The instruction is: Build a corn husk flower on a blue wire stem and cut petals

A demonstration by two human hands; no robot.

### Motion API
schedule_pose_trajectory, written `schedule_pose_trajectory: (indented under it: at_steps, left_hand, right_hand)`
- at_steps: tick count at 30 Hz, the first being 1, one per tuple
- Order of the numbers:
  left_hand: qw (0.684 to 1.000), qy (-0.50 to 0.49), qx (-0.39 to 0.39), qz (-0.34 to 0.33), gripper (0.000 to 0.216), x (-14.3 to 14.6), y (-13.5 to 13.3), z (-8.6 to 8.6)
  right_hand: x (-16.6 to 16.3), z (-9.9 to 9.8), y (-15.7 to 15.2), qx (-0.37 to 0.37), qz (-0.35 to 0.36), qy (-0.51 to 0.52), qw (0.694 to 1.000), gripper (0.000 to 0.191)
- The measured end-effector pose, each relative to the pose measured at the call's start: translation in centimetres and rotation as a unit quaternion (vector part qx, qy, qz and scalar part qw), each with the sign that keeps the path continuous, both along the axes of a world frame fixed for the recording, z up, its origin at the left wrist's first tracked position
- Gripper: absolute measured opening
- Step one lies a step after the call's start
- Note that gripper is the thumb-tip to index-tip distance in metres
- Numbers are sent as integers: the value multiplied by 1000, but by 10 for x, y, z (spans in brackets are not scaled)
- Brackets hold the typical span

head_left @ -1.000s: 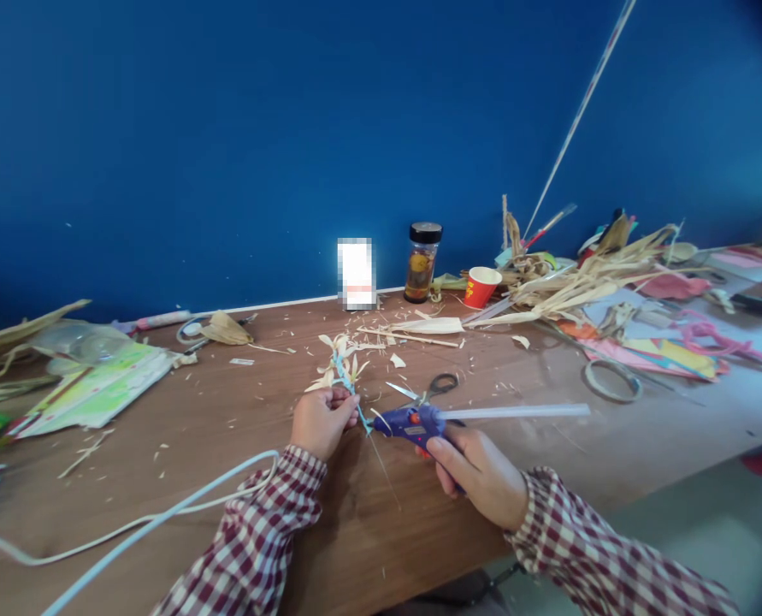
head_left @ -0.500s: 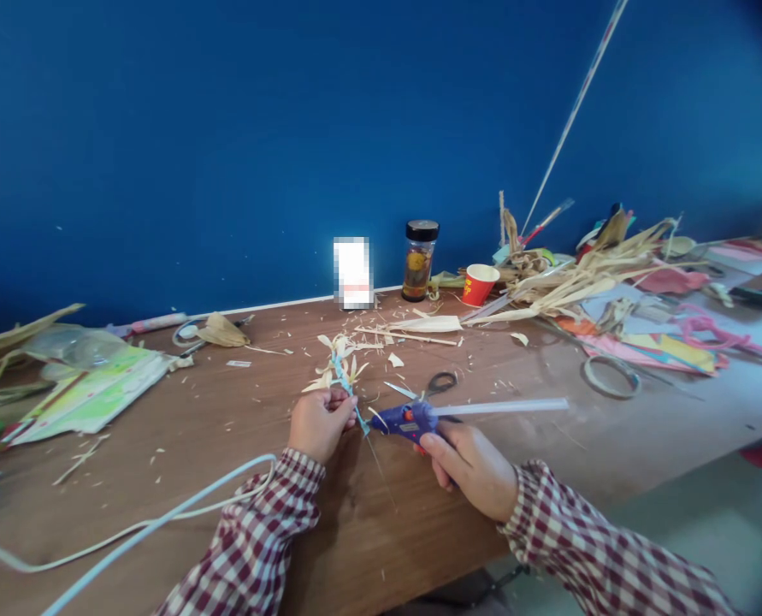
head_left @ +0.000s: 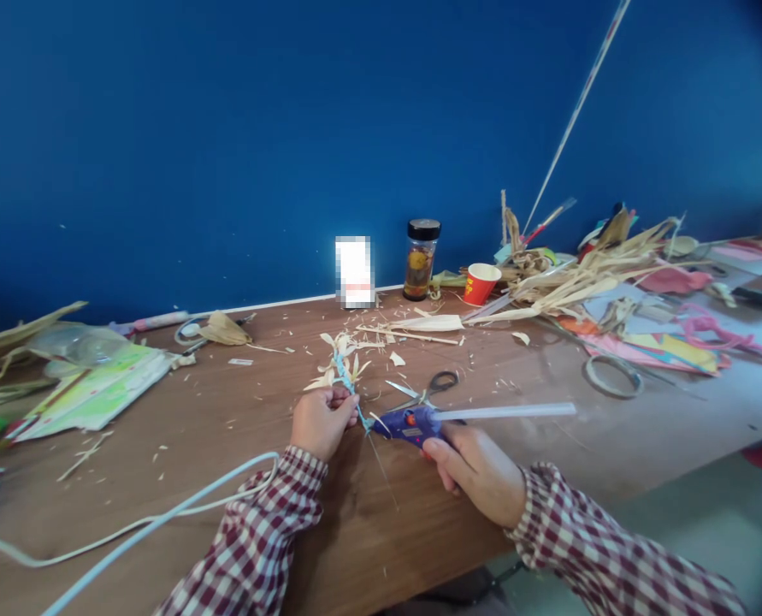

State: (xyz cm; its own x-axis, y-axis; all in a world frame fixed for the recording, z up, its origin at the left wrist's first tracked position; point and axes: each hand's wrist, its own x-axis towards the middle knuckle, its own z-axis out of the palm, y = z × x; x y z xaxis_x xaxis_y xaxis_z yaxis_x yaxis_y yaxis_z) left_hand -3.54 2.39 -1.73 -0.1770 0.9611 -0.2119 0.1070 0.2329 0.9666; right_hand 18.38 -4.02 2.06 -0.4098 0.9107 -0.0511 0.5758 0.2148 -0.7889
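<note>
My left hand (head_left: 321,421) pinches a thin stem wrapped in light blue, with pale husk petals (head_left: 337,370) fanning out beyond the fingers. A bare wire (head_left: 384,472) runs from the stem's near end toward me. My right hand (head_left: 480,472) is wrapped round the handle of a blue hot glue gun (head_left: 412,423), and a long clear glue stick (head_left: 509,412) juts from its back. The gun's nozzle is at the wrapped stem's lower end; whether it touches I cannot tell. Behind the gun lie scissors (head_left: 441,383), their blades partly open.
A lidded jar of amber drink (head_left: 420,261) and a red paper cup (head_left: 481,284) stand near the wall. Dry husks (head_left: 586,278) and a tape roll (head_left: 612,376) lie to the right. A white cable (head_left: 162,520) crosses the left side. Husk scraps litter the table.
My right hand and the glue gun have shifted very slightly to the right and down. The left hand keeps its hold on the wrapped stem, almost still.
</note>
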Motion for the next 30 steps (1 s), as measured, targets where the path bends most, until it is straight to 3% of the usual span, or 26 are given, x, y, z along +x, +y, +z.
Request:
schedule_pose_trajectory:
  at_steps: [22, 30]
  left_hand:
    - [1000, 1, 12, -9, 11, 2, -1, 3]
    - [1000, 12, 8, -4, 10, 1, 1, -1]
  right_hand:
    - [-7, -1, 1, 35, -9, -21, 999, 41]
    - [0, 6, -3, 7, 3, -23, 1000, 40]
